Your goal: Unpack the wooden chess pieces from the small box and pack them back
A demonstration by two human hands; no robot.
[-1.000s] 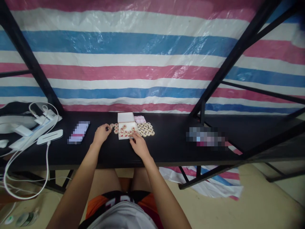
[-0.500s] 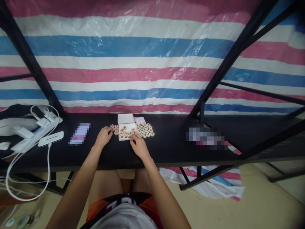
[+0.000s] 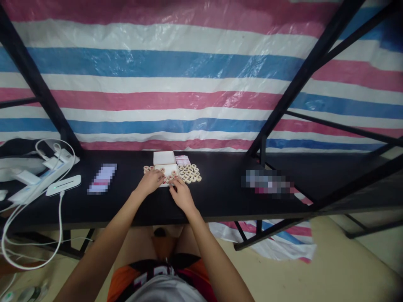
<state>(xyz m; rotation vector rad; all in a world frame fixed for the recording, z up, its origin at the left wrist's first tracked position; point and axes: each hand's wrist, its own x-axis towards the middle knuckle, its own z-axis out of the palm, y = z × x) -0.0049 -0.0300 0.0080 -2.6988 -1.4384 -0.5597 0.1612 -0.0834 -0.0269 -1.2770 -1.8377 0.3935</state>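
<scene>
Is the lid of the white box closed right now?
No, the lid lies open at the far side of the white box, with round pieces showing inside.

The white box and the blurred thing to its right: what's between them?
The head view shows round pieces and, behind them, pink paper, nearest the box; then black table up to the blurred thing.
</scene>
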